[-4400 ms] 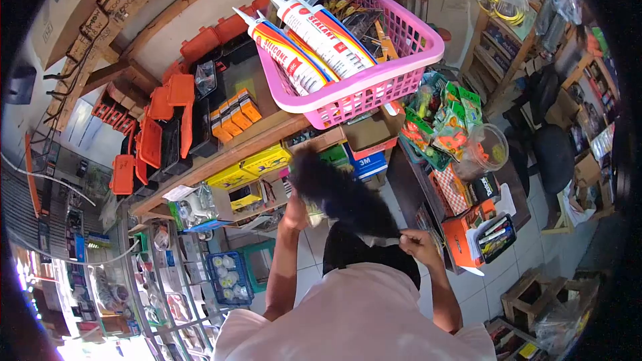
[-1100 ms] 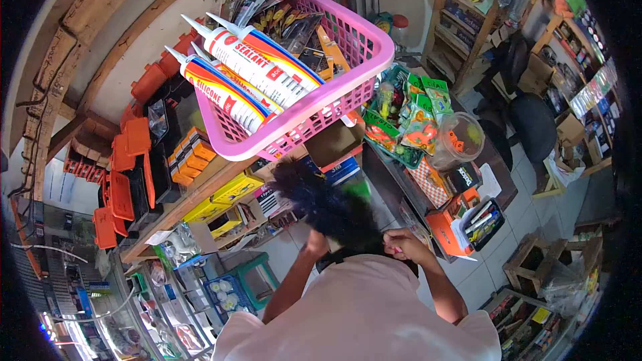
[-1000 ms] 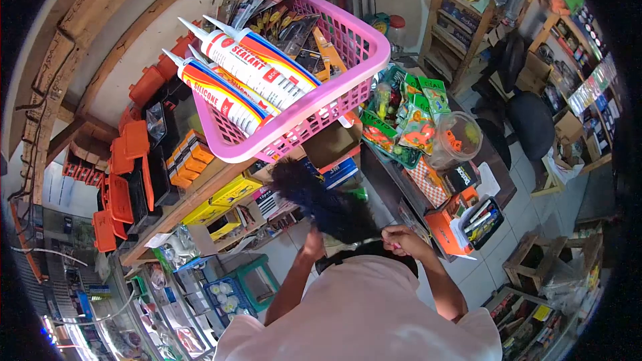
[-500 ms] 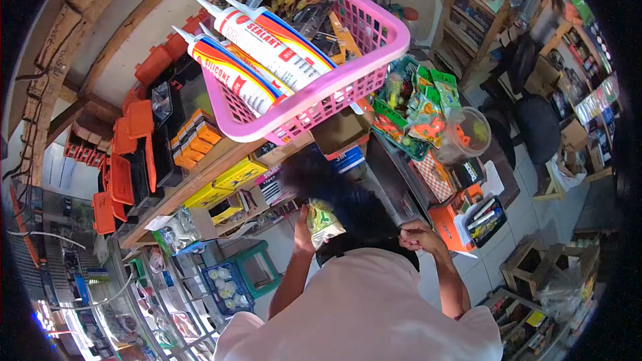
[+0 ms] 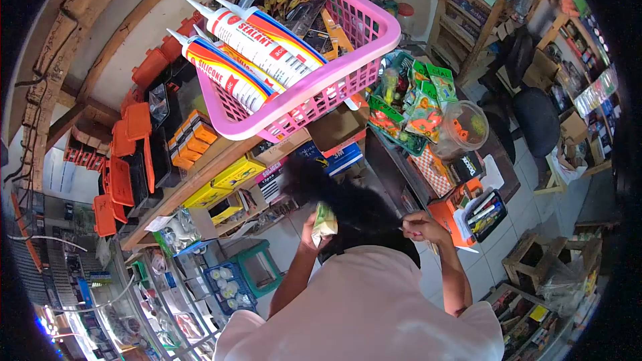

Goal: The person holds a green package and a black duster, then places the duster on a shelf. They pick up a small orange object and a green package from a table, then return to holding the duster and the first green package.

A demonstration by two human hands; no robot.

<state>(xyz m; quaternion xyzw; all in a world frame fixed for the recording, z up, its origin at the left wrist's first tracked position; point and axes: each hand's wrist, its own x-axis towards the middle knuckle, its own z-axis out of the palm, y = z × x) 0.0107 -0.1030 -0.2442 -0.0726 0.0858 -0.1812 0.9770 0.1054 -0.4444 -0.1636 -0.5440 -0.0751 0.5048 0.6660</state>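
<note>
Feather duster (image 5: 341,194), dark and bushy, slants from the right hand (image 5: 421,227) up toward the wooden shelf (image 5: 200,177), its plume ending just under the pink basket (image 5: 314,103).

Change since a second ago: the left hand (image 5: 311,234) was bare against the plume then; now it holds a small green-and-white packet (image 5: 324,220), lifted off the lower goods and kept close in front of the chest. The duster head has swung a little nearer the boxes under the shelf. My reading: stock is being picked up so the duster can pass beneath or around it, piece by piece.

Left hand: fingers wrapped round the packet from below, wrist bent back, forearm rising steeply from the elbow. Firm closed hold on the packet.

Right hand: fist closed on the duster's handle end, which hardly shows beyond the fingers; knuckles up, elbow tucked out to the side, forearm angled in toward the body.

Around them: sealant tubes (image 5: 261,40) and blister-packed items lie in the pink basket, which juts out over the shelf edge. Yellow boxes (image 5: 227,177) and a blue box (image 5: 334,157) sit just behind the plume. Orange cases (image 5: 127,154) line the upper shelf to the left. A clear plastic jar (image 5: 465,130) stands on the counter to the right, well apart from both hands.
</note>
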